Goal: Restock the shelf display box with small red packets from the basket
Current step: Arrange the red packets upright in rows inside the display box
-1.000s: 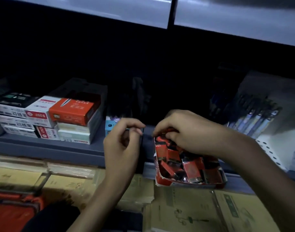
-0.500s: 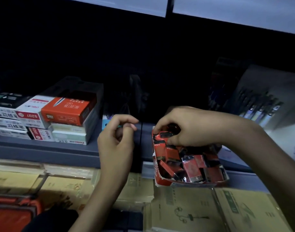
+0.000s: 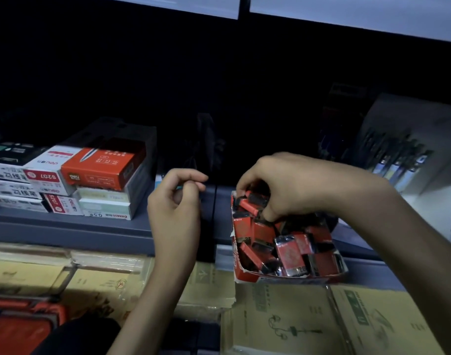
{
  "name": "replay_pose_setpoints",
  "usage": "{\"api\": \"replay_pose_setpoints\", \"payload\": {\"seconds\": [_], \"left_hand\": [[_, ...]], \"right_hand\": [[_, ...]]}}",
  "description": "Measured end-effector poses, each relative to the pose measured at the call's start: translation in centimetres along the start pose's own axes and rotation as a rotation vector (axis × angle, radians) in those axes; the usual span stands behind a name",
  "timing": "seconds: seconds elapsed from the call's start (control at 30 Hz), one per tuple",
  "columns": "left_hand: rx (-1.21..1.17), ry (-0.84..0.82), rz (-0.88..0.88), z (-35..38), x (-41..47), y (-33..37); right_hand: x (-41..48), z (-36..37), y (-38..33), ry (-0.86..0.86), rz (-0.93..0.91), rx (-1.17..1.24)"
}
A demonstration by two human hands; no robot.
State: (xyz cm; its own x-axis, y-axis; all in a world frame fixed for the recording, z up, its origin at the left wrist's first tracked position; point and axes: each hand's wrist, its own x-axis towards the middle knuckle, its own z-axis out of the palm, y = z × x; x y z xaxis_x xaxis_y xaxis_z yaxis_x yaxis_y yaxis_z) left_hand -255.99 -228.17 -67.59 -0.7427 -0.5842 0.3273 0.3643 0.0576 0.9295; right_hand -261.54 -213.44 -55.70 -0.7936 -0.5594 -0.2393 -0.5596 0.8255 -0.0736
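The red display box (image 3: 235, 262) is sitting at the front edge of the grey shelf (image 3: 65, 226), its front lip hanging over the edge. It is heaped with small red packets (image 3: 288, 249) lying every which way in shiny wrap. The red-orange basket (image 3: 19, 326) is showing at the lower left corner, too dim for me to see what it is holding.

I am digging my right hand (image 3: 293, 185) into the back of the box, fingers curled down and pinching a red packet among the others. I am holding my left hand (image 3: 174, 201) up just left of the box, not touching it, fingers curled in toward the thumb with nothing visible between them.

To the left, stacked boxes are facing me upside down: a white one (image 3: 44, 175) reading "S207", an orange one (image 3: 99, 167) carrying the "deli" logo, and a pale green one (image 3: 104, 210) marked "0.5". White script is running along the display box's side, but I cannot read it.
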Motion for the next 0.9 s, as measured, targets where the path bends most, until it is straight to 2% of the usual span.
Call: {"api": "replay_pose_setpoints", "payload": {"seconds": [0.23, 0.4, 0.57, 0.8, 0.9], "left_hand": [[-0.001, -0.059, -0.007, -0.2, 0.3, -0.1], [0.02, -0.198, 0.028, -0.3, 0.5, 0.2], [0.028, -0.319, 0.04, -0.6, 0.5, 0.5], [0.095, -0.524, 0.049, -1.1, 0.3, 1.0], [0.034, -0.548, 0.005, -1.3, 0.6, 1.0]], "right_hand": [[-1.8, -1.5, 1.8, 0.064, -0.015, 0.162], [-2.7, -2.1, 2.3, 0.109, -0.006, 0.315], [-2.8, -1.9, 2.3, 0.067, -0.101, 0.503], [-1.7, -0.2, 1.4, -0.045, -0.151, 0.506], [-2.2, -0.5, 1.7, -0.033, -0.138, 0.516]]}}
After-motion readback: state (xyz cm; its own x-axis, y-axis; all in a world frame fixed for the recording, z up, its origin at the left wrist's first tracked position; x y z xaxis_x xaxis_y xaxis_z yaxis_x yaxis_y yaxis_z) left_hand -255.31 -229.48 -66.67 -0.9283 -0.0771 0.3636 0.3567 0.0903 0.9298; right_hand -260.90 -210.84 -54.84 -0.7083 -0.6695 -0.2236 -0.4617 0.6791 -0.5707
